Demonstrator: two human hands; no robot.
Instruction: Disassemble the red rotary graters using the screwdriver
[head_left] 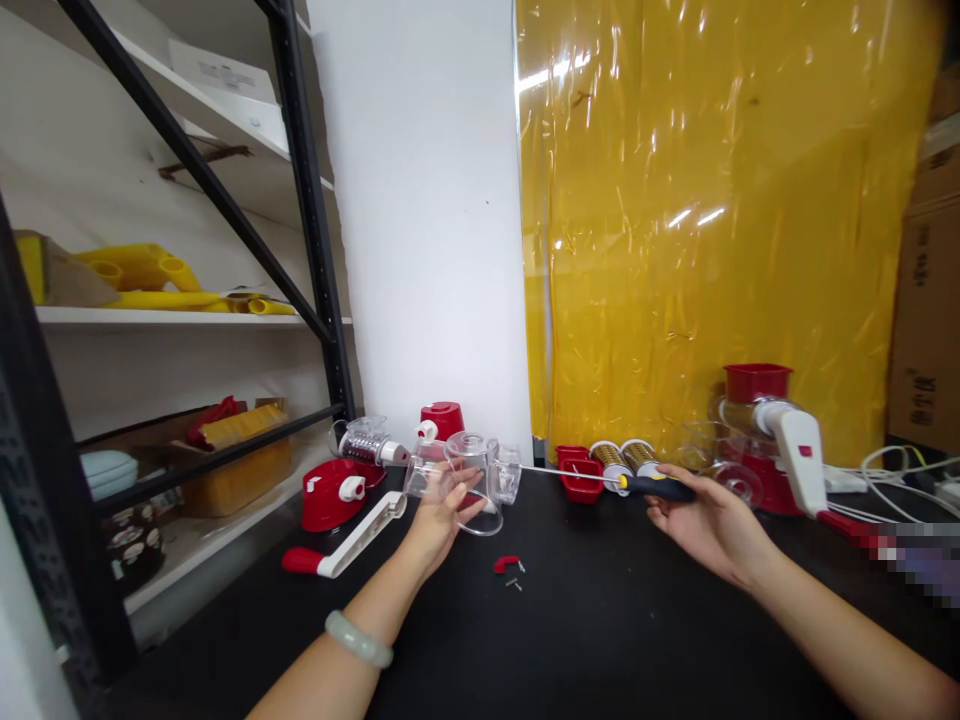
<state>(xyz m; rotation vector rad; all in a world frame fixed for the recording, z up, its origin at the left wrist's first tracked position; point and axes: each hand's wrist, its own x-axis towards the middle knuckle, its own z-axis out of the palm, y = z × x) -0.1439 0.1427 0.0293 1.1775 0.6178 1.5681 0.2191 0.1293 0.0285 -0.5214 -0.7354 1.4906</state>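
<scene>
screwdriver (643, 486) in right hand (711, 530)

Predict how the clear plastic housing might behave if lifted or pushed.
The clear plastic housing would probably feel stiff: its walls show no sagging in the left hand. Its rounded sides suggest it might roll. Being hollow, it is likely light.

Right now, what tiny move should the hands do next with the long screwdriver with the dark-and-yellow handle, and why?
Perhaps the right hand should gently nudge the screwdriver to check its tip is seated. It reaches the end of the clear plastic tube-shaped part, which the left hand holds, but the tip is hard to make out.
</scene>
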